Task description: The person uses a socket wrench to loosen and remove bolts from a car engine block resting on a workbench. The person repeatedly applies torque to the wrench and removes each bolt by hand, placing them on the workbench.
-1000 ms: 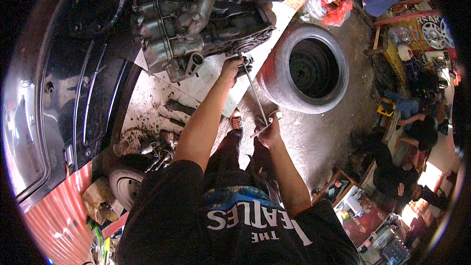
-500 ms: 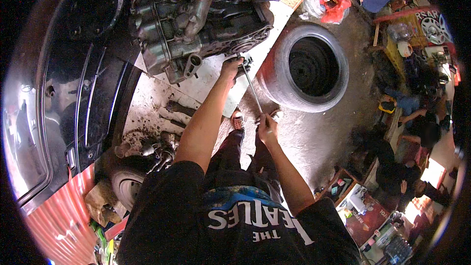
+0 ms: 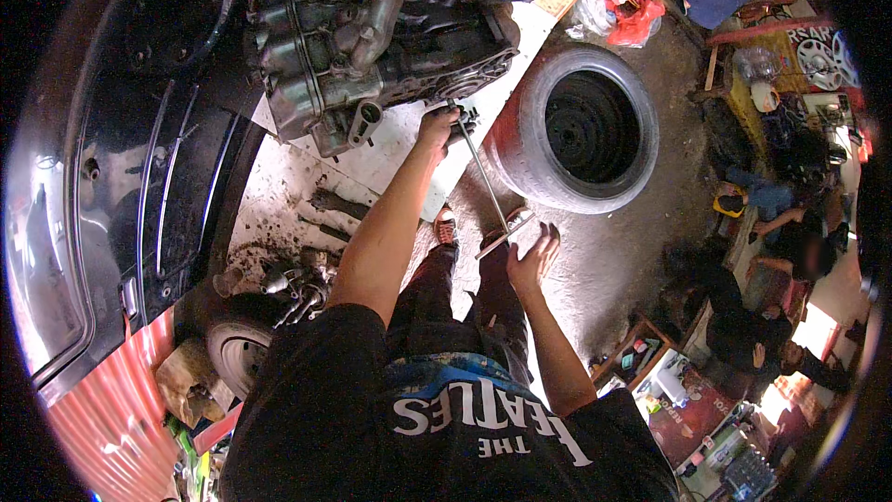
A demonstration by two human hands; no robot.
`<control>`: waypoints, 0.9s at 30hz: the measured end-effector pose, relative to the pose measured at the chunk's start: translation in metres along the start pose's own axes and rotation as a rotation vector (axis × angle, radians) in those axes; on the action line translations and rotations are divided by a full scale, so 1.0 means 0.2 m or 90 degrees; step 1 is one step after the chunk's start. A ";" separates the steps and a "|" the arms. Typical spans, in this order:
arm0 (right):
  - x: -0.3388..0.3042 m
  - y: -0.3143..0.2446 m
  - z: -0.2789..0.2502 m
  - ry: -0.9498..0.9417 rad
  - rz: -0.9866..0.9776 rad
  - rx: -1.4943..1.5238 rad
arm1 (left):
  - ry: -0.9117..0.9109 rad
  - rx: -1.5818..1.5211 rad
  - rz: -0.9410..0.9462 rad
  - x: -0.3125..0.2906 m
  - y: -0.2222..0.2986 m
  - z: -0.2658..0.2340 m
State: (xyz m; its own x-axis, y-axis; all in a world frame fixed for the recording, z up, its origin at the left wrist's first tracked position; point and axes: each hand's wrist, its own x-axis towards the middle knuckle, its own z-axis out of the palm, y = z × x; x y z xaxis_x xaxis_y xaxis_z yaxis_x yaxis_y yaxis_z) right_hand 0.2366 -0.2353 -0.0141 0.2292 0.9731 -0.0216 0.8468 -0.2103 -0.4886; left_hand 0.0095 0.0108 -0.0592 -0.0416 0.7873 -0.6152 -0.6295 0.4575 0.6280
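One black vehicle body (image 3: 111,158) occupies the left side. One engine (image 3: 325,74) rests far and left of centre, on a pale board (image 3: 404,121). One large tyre (image 3: 511,149) lies right of the engine; one smaller wheel (image 3: 216,339) sits near left. The person's black shirt (image 3: 307,390) bears white block lettering, inverted in this view. One T-shaped bar (image 3: 485,177) spans the centre, crossbar at the near end. Left arm: extended forward; left hand (image 3: 437,128) wrapped around the shaft's far end, beside the engine. Right arm: elbow bent; right hand (image 3: 532,262) beside the crossbar, fingers spread, gripping nothing; contact cannot be determined.
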 end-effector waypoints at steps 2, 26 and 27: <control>0.02 -0.07 -0.02 -0.018 -0.100 -0.050 | -0.002 -0.001 -0.015 -0.03 0.01 0.04; 0.01 -0.07 0.00 -0.025 -0.120 -0.067 | -0.005 0.034 -0.026 0.01 0.02 0.01; 0.02 -0.12 0.01 -0.064 -0.171 -0.092 | -0.002 0.035 -0.028 0.00 0.02 0.01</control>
State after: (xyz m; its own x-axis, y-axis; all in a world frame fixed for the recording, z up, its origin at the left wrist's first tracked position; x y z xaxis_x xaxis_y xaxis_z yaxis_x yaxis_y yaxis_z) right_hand 0.2164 -0.2270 -0.0048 -0.0538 0.9985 0.0015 0.9314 0.0508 -0.3605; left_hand 0.0088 0.0135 -0.0563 -0.0128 0.7672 -0.6412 -0.5870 0.5134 0.6260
